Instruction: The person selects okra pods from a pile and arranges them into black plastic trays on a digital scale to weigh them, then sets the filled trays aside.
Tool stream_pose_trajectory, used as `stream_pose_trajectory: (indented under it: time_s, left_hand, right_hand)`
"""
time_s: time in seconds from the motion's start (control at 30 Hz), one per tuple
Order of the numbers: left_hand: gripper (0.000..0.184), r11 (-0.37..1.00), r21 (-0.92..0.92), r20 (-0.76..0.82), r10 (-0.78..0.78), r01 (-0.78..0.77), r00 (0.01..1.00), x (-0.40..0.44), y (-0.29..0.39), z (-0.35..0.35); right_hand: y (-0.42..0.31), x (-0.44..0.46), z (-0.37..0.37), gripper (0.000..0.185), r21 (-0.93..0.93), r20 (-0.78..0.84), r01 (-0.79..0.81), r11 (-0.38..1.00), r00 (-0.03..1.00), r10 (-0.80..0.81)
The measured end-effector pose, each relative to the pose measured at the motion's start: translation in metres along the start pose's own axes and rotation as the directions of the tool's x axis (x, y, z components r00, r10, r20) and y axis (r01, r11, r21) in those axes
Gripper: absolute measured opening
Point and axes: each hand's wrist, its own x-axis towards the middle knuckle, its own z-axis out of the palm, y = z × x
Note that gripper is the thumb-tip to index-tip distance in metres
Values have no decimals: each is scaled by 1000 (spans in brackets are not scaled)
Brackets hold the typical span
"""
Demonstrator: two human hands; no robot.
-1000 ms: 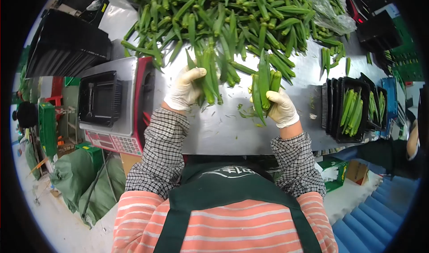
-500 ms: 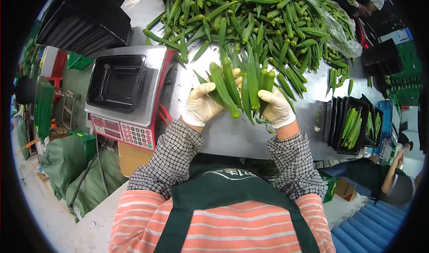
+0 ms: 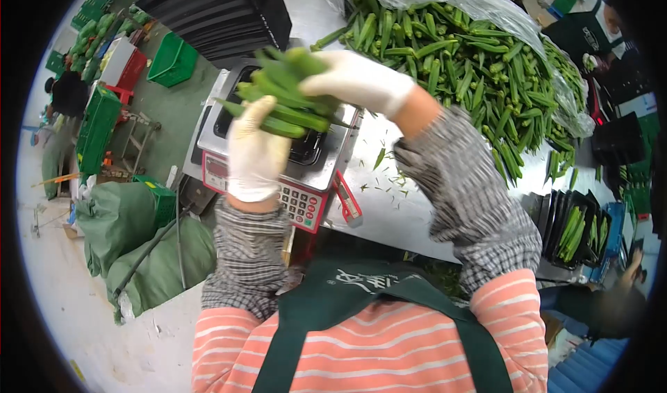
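Observation:
A bunch of green okra (image 3: 281,94) is gripped between my two gloved hands, above a weighing scale (image 3: 300,200) with a red front and keypad. My left hand (image 3: 258,150), in a white glove, closes on the bunch from below, thumb on top. From the upper right my right hand (image 3: 358,82) wraps over the other end of the pods; its fingertips are partly hidden. Under the okra, a black plastic tray (image 3: 308,150) rests on the scale's metal plate, largely covered by the bunch and my hands.
A large okra heap (image 3: 458,67) lies on the metal table (image 3: 410,219), with clear plastic sheeting (image 3: 479,1) behind it. Stacked black trays (image 3: 215,11) stand beyond the scale. A red-handled cutter (image 3: 349,202) lies beside it. Filled trays (image 3: 573,233) stand at right, near other people.
Both hands have carried the okra left from the table front to above the tray on the scale. The view has turned left, and my right hand now reaches over the bunch.

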Motion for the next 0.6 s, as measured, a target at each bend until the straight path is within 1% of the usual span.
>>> stream_pose_trajectory:
  time_s: [0.07,0.13,0.17,0.2,0.23,0.27,0.3,0.33,0.37,0.4,0.43,0.47,0.5,0.53,0.57,0.6]
  left_hand:
    - [35,998,21,10,-63,63,998,9,18,-22]
    - [32,987,126,-41,-90,95,995,10,27,-37]
    - [30,982,163,-156,-69,95,985,5,27,-40]
    - [29,975,201,-116,-75,97,990,4,29,-54]
    - [34,806,590,-31,92,-56,995,4,36,-77]
    - [39,698,698,-13,234,-159,972,-1,31,-68]
    - [43,559,797,6,372,-229,928,-7,26,-59]
    - [48,626,734,-127,507,-263,853,-18,19,-16]
    - [53,542,789,-23,498,-290,867,-24,19,-3]
    - [48,551,759,50,482,-347,875,-27,13,2]
    - [45,490,780,173,428,-389,887,-28,4,9]
    - [41,429,790,293,364,-438,884,-29,-9,18]
    - [35,484,763,333,272,-427,903,-31,-24,24]
    - [29,482,791,348,152,-377,925,-32,-42,28]
    - [25,346,857,401,20,-383,916,-30,-62,29]
    - [21,371,873,372,-84,-317,924,-31,-87,34]
  right_hand:
    - [-6,34,15,56,-163,21,-79,984,996,83]
    - [-8,33,11,57,-390,-42,-3,921,999,-14]
    - [-10,32,9,58,-496,-62,26,868,996,-65]
    - [-9,18,-4,59,-422,-122,48,905,986,-109]
    - [-3,0,-24,56,-334,-174,96,938,971,-161]
    - [3,-22,-44,56,-234,-241,49,971,965,-106]
    - [21,-44,-57,51,-153,-389,62,986,914,-118]
    - [34,-72,-68,45,-109,-498,-38,993,867,-21]
    - [64,-97,-84,39,-135,-564,-173,975,823,68]
    - [87,-118,-83,35,-165,-661,-331,929,736,145]
    - [127,-141,-85,31,-130,-702,-388,912,686,192]
    - [145,-161,-74,29,-147,-710,-421,895,675,200]
    - [171,-177,-63,28,-122,-730,-477,870,638,247]
    - [169,-186,-47,26,46,-712,-567,822,559,425]
    - [196,-197,-35,22,-68,-773,-530,845,563,291]
    - [200,-202,-22,20,-101,-811,-545,832,530,249]
